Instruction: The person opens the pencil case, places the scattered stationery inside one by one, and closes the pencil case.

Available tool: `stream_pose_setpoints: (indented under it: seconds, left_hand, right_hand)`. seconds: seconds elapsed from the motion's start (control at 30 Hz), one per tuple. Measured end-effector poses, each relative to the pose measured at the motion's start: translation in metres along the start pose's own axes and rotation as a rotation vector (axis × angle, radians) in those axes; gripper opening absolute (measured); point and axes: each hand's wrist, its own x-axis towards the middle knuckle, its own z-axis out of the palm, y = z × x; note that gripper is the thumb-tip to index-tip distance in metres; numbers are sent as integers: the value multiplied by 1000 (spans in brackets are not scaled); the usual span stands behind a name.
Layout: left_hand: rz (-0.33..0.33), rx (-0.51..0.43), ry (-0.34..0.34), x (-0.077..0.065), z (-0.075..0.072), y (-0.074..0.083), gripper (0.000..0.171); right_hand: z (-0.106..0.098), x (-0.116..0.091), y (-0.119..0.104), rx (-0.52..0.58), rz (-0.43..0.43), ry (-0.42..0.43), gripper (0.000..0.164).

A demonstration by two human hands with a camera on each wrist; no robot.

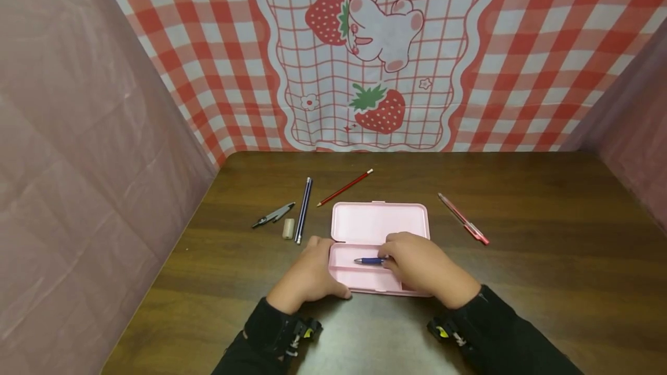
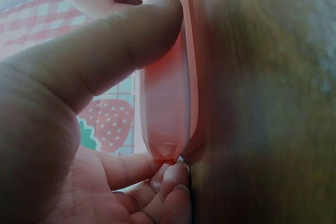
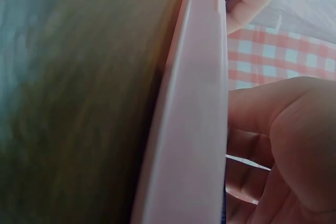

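Note:
A pink pencil case (image 1: 383, 221) lies with its lid folded back on the wooden table. My left hand (image 1: 310, 274) grips its left end, thumb along the front wall and fingers round the corner; the left wrist view shows the thumb (image 2: 152, 30) against the pink wall. Over the tray my right hand (image 1: 419, 265) pinches a blue pen (image 1: 369, 260), tip pointing left, inside the rear compartment. In the right wrist view the case's front wall (image 3: 191, 108) hides most of the pen and the fingertips.
Left of the case lie a drawing compass (image 1: 273, 214), an eraser (image 1: 288, 228) and dark blue pencils (image 1: 303, 210) side by side. A red pencil (image 1: 345, 188) lies behind it, and a pink pen (image 1: 464, 219) to the right. A checked cloth (image 1: 224, 45) hangs beyond the table.

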Motion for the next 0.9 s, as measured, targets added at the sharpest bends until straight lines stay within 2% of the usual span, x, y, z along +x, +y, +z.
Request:
stream_pose_setpoints:
  seconds: [0.37,0.63,0.9]
  left_hand:
    - [10,23,-10,0,0,0,95]
    - [12,31,-8,0,0,0,95]
    - [2,22,-7,0,0,-1,96]
  right_hand:
    - [0,0,-4,71,-119,15,11]
    - [0,1,-7,97,-107,-37,19]
    - [-2,-1,-5,88,-117,-47,22]
